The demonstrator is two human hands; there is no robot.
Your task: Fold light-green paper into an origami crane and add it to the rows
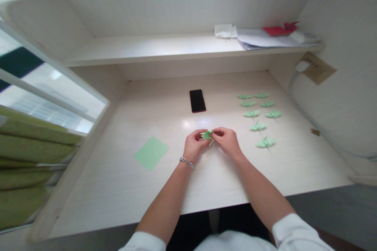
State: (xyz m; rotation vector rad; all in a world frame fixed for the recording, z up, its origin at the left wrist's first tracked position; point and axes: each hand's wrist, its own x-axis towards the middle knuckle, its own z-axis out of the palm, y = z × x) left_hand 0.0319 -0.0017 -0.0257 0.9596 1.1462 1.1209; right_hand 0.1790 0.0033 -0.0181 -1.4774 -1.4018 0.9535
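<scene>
Both hands meet over the middle of the white desk (118,188), pinching a small folded piece of green paper (207,135) between them. My left hand (194,144), with a silver bracelet at the wrist, grips the paper's left side with closed fingers. My right hand (226,140) pinches its right side. A flat green paper square (151,152) lies on the desk to the left of my hands. Several finished green paper cranes (258,115) stand in two rows to the right.
A black phone (197,100) lies face up beyond my hands. The shelf (147,49) above holds white papers (259,38), a tissue and a red paper object (278,29). A wall socket with a white plug and cable (303,66) is at the right. A window is on the left.
</scene>
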